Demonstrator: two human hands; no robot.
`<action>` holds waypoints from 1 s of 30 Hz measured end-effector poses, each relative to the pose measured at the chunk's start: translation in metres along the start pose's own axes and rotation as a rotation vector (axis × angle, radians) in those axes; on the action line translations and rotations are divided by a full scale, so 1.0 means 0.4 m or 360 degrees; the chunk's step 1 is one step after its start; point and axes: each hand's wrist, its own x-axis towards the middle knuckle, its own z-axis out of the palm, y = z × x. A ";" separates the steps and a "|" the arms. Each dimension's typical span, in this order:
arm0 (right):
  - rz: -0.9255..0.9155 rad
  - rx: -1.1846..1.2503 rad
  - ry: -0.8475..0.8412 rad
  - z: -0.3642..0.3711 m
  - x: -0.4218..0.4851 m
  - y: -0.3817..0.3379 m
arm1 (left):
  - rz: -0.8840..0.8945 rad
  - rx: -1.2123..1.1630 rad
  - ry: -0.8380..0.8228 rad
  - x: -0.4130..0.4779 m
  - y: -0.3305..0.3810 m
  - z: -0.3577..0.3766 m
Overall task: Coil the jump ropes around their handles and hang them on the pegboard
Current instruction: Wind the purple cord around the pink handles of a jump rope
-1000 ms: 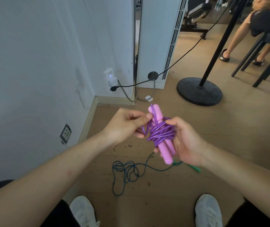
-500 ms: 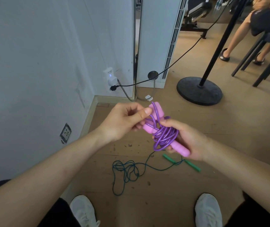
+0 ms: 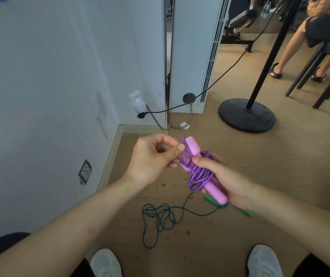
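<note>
A purple jump rope (image 3: 199, 174) is coiled around its two pink handles (image 3: 193, 147), held in front of me above the floor. My right hand (image 3: 224, 180) grips the lower part of the handles, thumb pressed on the coils. At the upper end my left hand (image 3: 156, 156) pinches a strand of the purple rope between thumb and fingers. A second jump rope, dark green (image 3: 158, 215), lies tangled on the wooden floor below, its green handles (image 3: 240, 209) partly hidden under my right hand. No pegboard is in view.
A white wall with sockets (image 3: 85, 171) runs along the left. A black round stand base (image 3: 247, 115) with a pole and a taut black cable (image 3: 216, 82) lie ahead. A seated person's legs (image 3: 288, 50) and chair are at far right. My white shoes (image 3: 264, 260) show below.
The handle bundle has tilted from nearly upright to slanting down to the right. My left hand has stayed pinching the rope at the top end.
</note>
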 end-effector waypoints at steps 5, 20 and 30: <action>-0.0263 -0.0125 0.0135 0.000 0.004 0.003 | -0.0158 -0.0310 0.0065 -0.011 0.010 0.011; -0.0452 -0.0311 0.0144 0.011 0.013 0.009 | -0.0462 -0.0076 0.0133 0.023 0.020 -0.015; -0.0565 -0.0437 0.0247 -0.001 0.034 0.021 | -0.0594 -0.0211 0.0016 0.032 0.008 -0.027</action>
